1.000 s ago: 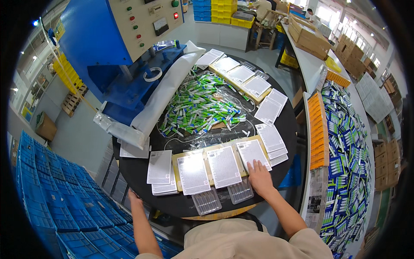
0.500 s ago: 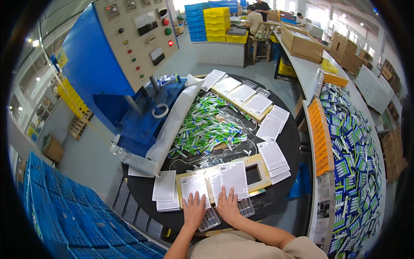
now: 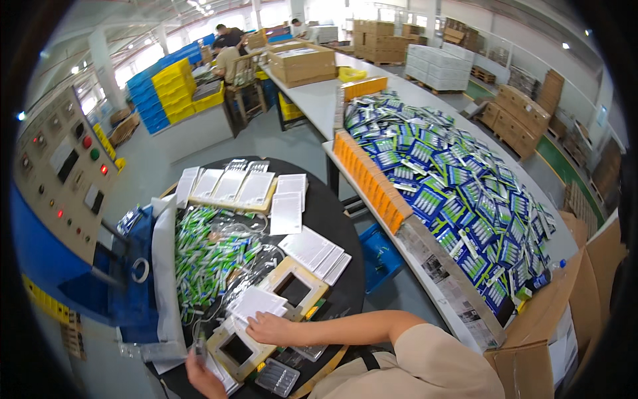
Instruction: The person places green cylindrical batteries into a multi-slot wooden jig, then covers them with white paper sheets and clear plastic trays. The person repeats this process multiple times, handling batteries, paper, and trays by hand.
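White cards (image 3: 258, 300) lie against the curled fingers of the right hand (image 3: 271, 329), grip unclear. The left hand (image 3: 203, 376) blurs, opening and hold unclear.

Overlapping white printed cards (image 3: 250, 302) lie askew across the middle of a cream frame (image 3: 318, 288).

I count 2 hands (image 3: 271, 329), 2 frames (image 3: 319, 288), 3 cards (image 3: 229, 186) on the far one, 1 press (image 3: 63, 179), 1 ring (image 3: 147, 268), 1 bottle (image 3: 543, 278), approx. 3 ppl (image 3: 229, 63) & dozens of tubes (image 3: 206, 256).
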Demonstrator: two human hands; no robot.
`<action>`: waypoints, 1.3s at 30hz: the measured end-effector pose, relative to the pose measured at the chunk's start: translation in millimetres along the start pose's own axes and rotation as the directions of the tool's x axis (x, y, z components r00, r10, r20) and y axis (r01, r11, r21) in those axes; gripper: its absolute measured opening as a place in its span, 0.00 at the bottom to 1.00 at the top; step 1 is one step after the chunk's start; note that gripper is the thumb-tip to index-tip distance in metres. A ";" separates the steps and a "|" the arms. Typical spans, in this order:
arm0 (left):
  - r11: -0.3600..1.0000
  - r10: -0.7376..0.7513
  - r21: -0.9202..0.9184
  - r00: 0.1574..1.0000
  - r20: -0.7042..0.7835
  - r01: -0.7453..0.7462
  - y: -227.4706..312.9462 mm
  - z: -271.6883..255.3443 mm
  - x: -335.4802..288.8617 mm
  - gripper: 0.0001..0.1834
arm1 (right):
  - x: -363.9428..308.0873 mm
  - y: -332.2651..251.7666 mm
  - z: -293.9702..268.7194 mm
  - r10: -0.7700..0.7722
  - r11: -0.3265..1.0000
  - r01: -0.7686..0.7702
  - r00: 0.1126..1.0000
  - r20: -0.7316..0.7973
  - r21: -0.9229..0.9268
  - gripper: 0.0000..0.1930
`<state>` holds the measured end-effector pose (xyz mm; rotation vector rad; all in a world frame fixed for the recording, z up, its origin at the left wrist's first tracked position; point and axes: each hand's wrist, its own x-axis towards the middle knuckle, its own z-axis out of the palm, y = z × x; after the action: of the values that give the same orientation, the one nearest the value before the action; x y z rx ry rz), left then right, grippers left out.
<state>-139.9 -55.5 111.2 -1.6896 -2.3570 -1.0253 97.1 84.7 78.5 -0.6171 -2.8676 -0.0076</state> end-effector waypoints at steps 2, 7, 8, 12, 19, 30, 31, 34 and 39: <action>0.993 -0.037 0.111 0.999 0.006 0.036 18.6 -12.0 23.0 0.14 | 3.7 33.7 -43.5 -0.111 0.978 0.098 0.992 0.066 0.184 0.13; 0.816 0.546 -0.350 0.813 0.205 -0.460 106.6 2.9 51.2 0.11 | -42.2 60.0 -111.8 -0.098 0.832 0.100 0.995 -0.034 0.546 0.14; 0.866 0.447 -0.408 0.811 0.378 -0.288 128.1 8.3 50.0 0.15 | -51.3 64.9 -115.8 -0.017 0.817 -0.010 0.999 0.041 0.577 0.18; 0.889 0.392 -0.331 0.899 0.195 -0.315 187.3 34.4 46.4 0.30 | -109.9 128.8 -117.8 0.320 0.671 -0.211 0.947 -0.021 0.711 0.16; 0.911 0.059 -0.395 0.909 0.412 0.120 145.8 33.5 -6.4 0.11 | -228.9 419.6 -170.1 0.968 0.203 -0.002 0.152 -0.200 0.979 0.17; 0.984 -0.062 0.158 0.695 0.717 -0.076 49.6 69.0 -131.8 0.16 | -139.4 67.9 1.8 -0.085 0.774 -0.029 0.985 0.148 0.633 0.18; 0.986 -0.069 0.152 0.656 0.752 -0.071 44.0 71.8 -132.7 0.14 | -133.9 44.4 19.1 -0.232 0.857 0.072 0.938 0.258 0.510 0.18; 0.997 -0.068 0.074 0.608 0.791 0.016 29.0 75.2 -126.1 0.12 | -131.9 15.8 52.9 -0.268 0.920 0.163 0.924 0.271 0.356 0.17; 1.000 0.009 -0.014 0.513 0.859 0.006 10.6 70.6 -110.2 0.11 | -114.7 31.6 69.9 -0.284 0.862 0.026 0.852 0.440 0.507 0.11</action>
<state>-64.9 -105.4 15.7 -2.6553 -2.8058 -0.1019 198.0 70.3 -14.5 -0.2969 -3.1934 0.9612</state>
